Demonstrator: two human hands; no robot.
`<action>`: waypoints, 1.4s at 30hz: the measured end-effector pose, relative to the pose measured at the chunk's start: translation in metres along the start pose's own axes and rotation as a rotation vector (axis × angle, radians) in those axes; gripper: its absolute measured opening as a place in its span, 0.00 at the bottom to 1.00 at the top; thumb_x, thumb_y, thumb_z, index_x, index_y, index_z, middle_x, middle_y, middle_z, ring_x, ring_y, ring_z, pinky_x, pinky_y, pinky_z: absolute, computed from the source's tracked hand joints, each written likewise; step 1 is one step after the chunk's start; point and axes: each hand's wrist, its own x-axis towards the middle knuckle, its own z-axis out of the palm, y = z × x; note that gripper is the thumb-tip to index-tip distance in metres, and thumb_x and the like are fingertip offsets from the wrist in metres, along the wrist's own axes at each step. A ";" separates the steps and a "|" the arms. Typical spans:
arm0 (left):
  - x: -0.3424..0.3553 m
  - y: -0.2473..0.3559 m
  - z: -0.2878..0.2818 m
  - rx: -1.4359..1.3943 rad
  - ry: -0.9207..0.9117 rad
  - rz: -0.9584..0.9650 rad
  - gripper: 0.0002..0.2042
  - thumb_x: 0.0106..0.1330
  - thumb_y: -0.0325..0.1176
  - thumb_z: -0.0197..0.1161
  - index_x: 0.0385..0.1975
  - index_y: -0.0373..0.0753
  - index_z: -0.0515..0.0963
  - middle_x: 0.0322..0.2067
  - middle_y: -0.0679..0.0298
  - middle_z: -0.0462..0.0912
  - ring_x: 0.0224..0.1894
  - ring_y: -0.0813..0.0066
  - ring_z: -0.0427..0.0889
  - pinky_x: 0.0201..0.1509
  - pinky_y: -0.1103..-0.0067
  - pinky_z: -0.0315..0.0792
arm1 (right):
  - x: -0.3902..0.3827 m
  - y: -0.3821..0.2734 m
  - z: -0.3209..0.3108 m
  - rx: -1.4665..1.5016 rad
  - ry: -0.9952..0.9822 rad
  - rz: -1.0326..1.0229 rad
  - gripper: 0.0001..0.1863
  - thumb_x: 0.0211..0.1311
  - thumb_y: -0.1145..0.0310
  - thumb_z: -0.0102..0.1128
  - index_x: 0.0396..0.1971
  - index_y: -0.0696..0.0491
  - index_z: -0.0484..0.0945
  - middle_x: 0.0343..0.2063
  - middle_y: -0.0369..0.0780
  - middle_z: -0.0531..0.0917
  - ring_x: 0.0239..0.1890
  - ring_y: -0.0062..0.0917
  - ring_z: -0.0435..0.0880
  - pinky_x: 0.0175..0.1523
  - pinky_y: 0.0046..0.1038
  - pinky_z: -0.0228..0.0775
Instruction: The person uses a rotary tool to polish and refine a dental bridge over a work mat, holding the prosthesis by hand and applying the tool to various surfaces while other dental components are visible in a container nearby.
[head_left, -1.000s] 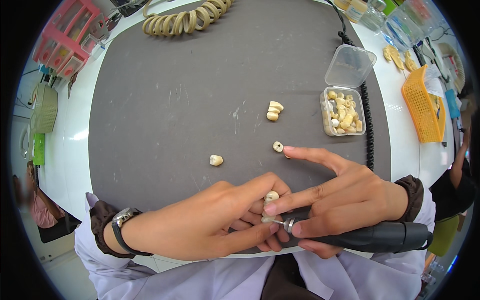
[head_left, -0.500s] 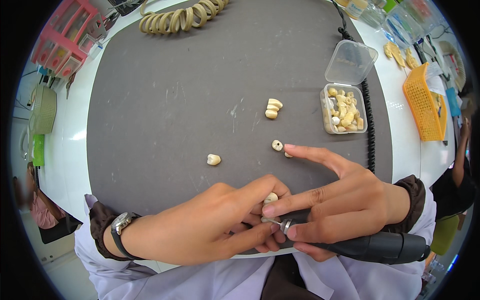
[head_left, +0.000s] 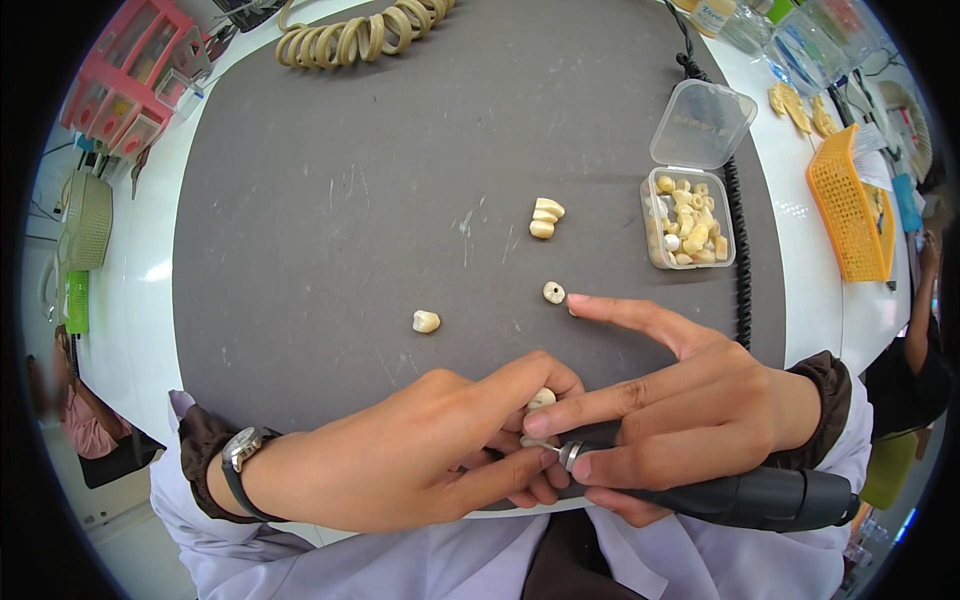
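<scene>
My left hand (head_left: 430, 460) is closed around a small cream tooth-shaped piece (head_left: 541, 399), partly hidden by my fingers. My right hand (head_left: 700, 410) grips a black rotary handpiece (head_left: 760, 497) with a steel collar, its thin bit reaching the piece. The right index finger stretches forward, its tip just below a single crown (head_left: 553, 292) with a dark hole. Another lone crown (head_left: 426, 321) lies above my left hand on the grey mat (head_left: 300, 200), and a joined group of cream teeth (head_left: 545, 218) lies farther back.
An open clear box (head_left: 650, 240) of tooth pieces stands right, beside a black coiled cord (head_left: 742, 290). Pink drawers (head_left: 110, 70) and baskets (head_left: 88, 220) line the left; a beige coiled hose (head_left: 360, 40) lies behind, a yellow basket (head_left: 840, 200) far right. Other people sit at both sides.
Both hands have shifted very slightly toward the lower edge, keeping the same grips. The small piece beside my right index fingertip has become hidden behind that finger.
</scene>
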 end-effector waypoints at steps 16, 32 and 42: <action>0.001 0.001 -0.001 -0.066 -0.022 -0.050 0.13 0.72 0.22 0.51 0.52 0.31 0.61 0.38 0.55 0.85 0.40 0.71 0.87 0.46 0.80 0.81 | 0.001 0.001 -0.005 0.028 -0.014 0.008 0.04 0.58 0.75 0.64 0.25 0.51 0.80 0.14 0.30 0.76 0.50 0.30 0.84 0.64 0.66 0.55; 0.000 0.000 -0.002 -0.060 -0.027 -0.045 0.12 0.71 0.23 0.52 0.52 0.31 0.62 0.37 0.56 0.85 0.40 0.71 0.87 0.46 0.80 0.81 | 0.000 0.002 -0.002 0.094 -0.023 0.009 0.04 0.59 0.74 0.64 0.26 0.53 0.80 0.14 0.31 0.77 0.52 0.32 0.84 0.65 0.66 0.53; 0.000 0.001 -0.002 -0.052 -0.024 -0.046 0.13 0.71 0.23 0.52 0.52 0.31 0.62 0.37 0.56 0.85 0.40 0.71 0.87 0.47 0.79 0.81 | 0.001 0.001 -0.003 0.064 -0.033 0.010 0.04 0.59 0.74 0.65 0.25 0.52 0.80 0.13 0.31 0.77 0.51 0.31 0.84 0.65 0.66 0.53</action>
